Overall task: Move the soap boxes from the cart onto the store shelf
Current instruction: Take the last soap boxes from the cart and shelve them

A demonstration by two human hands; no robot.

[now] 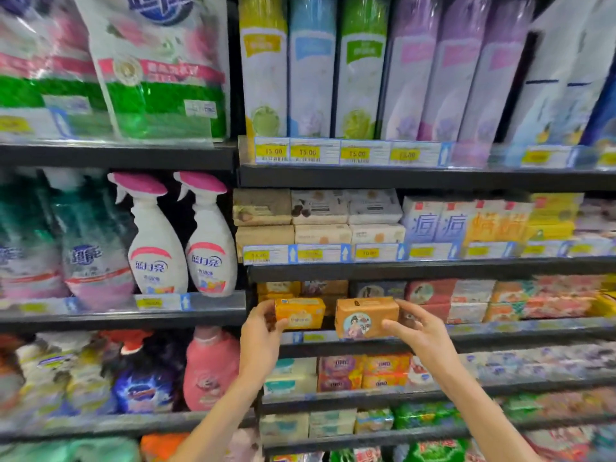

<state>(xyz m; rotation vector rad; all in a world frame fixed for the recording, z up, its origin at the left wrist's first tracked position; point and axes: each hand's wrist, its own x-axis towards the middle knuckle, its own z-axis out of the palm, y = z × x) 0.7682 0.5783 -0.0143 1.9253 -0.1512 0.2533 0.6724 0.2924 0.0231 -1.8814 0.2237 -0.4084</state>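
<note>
My left hand (pixel 261 331) grips a yellow-orange soap box (pixel 300 313) by its left end. My right hand (pixel 416 328) holds a brown-orange soap box (pixel 366 316) with a round picture on its front, gripping its right end. Both boxes hover side by side just in front of the shelf (pixel 500 331) that carries rows of similar soap boxes (pixel 466 298). Stacked yellow boxes (pixel 278 290) stand directly behind the left-hand box. The cart is out of view.
White spray bottles (pixel 210 235) with pink triggers stand on the left bay at the same height. A pink bottle (pixel 210 368) sits below them. Shelves above and below hold more soap boxes (pixel 363 371) and tall air-freshener cans (pixel 313 68).
</note>
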